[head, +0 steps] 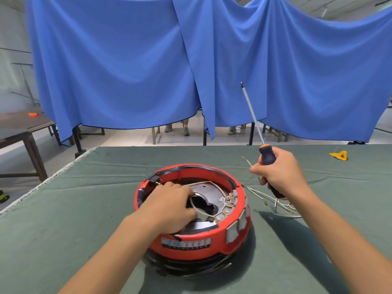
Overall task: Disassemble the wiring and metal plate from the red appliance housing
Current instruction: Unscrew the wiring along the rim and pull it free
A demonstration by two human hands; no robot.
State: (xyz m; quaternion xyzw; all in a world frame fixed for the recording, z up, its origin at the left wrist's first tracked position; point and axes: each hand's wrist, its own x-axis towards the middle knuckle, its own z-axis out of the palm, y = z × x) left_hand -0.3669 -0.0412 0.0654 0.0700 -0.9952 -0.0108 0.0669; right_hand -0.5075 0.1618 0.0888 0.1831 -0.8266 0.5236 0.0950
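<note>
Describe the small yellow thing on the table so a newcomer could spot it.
Start at the green-covered table and look to its far right corner, beyond the right hand holding the screwdriver. The yellow piece lies alone there, flat and roughly triangular, the only yellow item.

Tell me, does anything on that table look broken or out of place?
Yes. The red housing sits open with loose wires looping across its metal plate. More wires trail onto the cloth to its right. The right hand holds the screwdriver tip up, away from the work.

A workshop hall: blue curtains [127, 60] partition cloth-covered worktables [84, 209].
</note>
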